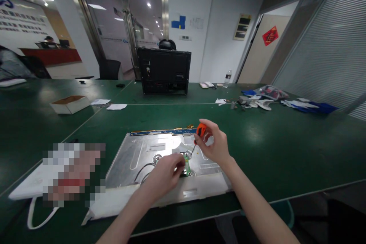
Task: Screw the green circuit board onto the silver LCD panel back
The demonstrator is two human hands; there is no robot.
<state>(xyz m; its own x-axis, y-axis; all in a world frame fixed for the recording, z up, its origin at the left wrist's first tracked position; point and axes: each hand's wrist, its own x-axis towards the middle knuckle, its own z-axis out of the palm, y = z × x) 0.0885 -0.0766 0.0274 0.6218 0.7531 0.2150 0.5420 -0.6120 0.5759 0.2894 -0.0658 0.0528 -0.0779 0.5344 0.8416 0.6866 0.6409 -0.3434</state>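
Observation:
My right hand (214,143) is closed around the orange-and-black handle of a screwdriver (201,129). Its thin shaft slants down to the upper end of a small green circuit board (187,166). The board sits on a silvery metal panel (122,160), which looks like the back of a display. My left hand (168,171) rests at the board's left side with its fingers curled together; whether they grip anything is hidden. A blue circuit strip (160,132) runs along the panel's far edge, and a dark cable (140,171) loops out left of my left hand.
On the left lies a white bag (31,183) with a handle, partly blurred. Farther back are an open box (70,105), white papers (116,106) and a black monitor-like unit (164,72). Gloves and scraps (254,102) and a bottle (227,79) lie or stand back right.

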